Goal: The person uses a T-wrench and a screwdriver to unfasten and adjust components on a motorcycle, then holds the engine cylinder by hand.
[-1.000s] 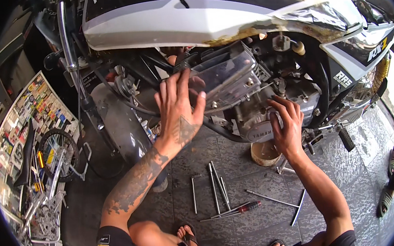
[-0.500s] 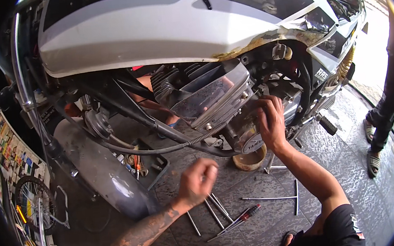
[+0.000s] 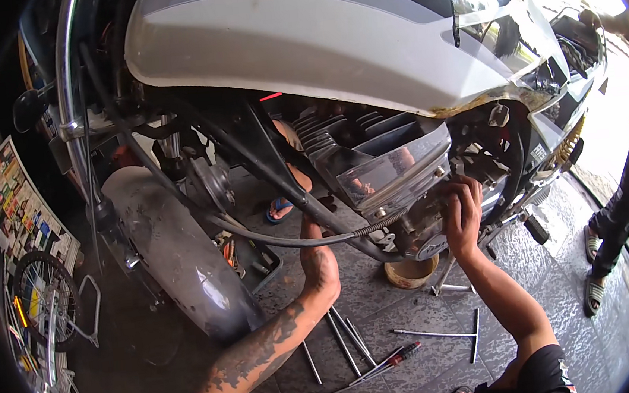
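Note:
A motorcycle with a white fuel tank [image 3: 278, 42] stands in front of me. My right hand [image 3: 465, 209] is at the upper edge of the round engine side cover [image 3: 432, 244], its fingers bent and closed against the engine, with their tips out of sight. My left hand [image 3: 311, 228] reaches up beneath the black frame tube [image 3: 271, 172], next to the black cable [image 3: 281, 240]. Its fingers are hidden there. Above my right hand is the finned engine cylinder [image 3: 394, 171]. Under the engine side cover sits a round basin [image 3: 413, 272].
Several metal rods [image 3: 342, 340], a red-handled screwdriver [image 3: 407, 353] and a T-handle wrench [image 3: 439, 333] lie on the tiled floor. A tool tray [image 3: 264, 264] stands beside the front mudguard [image 3: 173, 246]. Other people's legs show beyond the frame and at right [image 3: 628, 184].
My left hand has moved up and away from me, from above the floor to behind the cable. My right hand stays at the engine. The view has shifted left, so the motorcycle appears farther right.

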The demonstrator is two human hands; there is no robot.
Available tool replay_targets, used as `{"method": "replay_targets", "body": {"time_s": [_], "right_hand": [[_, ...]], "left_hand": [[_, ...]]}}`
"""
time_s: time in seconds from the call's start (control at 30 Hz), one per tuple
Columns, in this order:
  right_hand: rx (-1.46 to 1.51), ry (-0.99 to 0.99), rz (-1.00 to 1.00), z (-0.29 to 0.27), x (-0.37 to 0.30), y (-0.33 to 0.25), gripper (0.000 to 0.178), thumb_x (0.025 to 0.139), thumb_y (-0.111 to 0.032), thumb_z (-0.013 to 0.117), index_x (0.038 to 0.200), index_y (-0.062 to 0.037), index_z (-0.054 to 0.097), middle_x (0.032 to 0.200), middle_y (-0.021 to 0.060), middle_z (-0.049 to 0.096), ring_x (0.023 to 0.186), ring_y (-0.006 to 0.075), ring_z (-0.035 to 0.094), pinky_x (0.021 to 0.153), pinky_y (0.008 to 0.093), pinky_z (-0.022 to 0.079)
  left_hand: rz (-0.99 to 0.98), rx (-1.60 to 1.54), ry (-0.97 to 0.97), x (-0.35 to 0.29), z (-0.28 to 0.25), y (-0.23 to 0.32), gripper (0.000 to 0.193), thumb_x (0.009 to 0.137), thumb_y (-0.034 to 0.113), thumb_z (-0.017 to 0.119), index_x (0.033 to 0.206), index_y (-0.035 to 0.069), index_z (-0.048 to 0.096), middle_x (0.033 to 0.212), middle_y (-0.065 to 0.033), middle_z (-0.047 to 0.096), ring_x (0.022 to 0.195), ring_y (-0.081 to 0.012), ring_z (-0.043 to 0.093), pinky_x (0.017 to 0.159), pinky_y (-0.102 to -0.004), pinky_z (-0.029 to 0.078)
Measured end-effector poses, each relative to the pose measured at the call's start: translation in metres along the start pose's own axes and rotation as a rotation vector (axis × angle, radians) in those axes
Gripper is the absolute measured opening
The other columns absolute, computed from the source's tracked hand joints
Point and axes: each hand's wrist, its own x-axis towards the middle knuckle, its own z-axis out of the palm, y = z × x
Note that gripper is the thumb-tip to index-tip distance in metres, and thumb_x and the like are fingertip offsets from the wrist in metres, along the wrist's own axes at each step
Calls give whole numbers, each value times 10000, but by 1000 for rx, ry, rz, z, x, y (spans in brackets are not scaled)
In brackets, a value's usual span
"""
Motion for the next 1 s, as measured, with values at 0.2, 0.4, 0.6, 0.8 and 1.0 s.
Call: {"method": "replay_targets", "body": {"time_s": [0.2,0.4,0.6,0.8,1.0], "right_hand": [[20,12,9,0,1,-4,152,840,-69,489,903,-22,619,996,146,554,1012,307,497,911,397,346],[34,-3,22,0,-1,2,146,840,-60,494,909,-17,615,1009,154,550,1020,312,493,921,403,342],[67,-50,75,-1,1,4,148,826,-67,504,921,-19,609,1032,161,536,1021,333,479,926,419,337],[32,-134,193,-17,13,-2,181,818,-108,536,972,-37,602,1051,173,521,1013,363,464,919,451,347],[15,-498,289,-62,36,-57,422,801,-19,573,1218,-30,514,1345,197,445,1286,382,369,1080,484,275]], "left_hand": [[56,-58,-51,-2,-1,1,518,995,431,327,1349,63,410,1264,-36,486,1140,-139,457,1001,-317,344],[-178,-301,-87,-5,6,17,523,975,501,326,1259,73,425,1033,-53,553,977,-173,551,943,-345,402],[-120,-274,-19,-10,16,29,490,977,468,338,1271,81,400,1012,-49,554,946,-175,552,905,-354,433],[-260,-143,114,-13,24,30,449,988,434,338,1167,49,482,1011,-68,574,950,-180,557,881,-341,443],[-417,626,147,-63,6,61,404,984,372,361,1111,32,539,1032,-120,634,1007,-270,589,884,-361,442]]}}
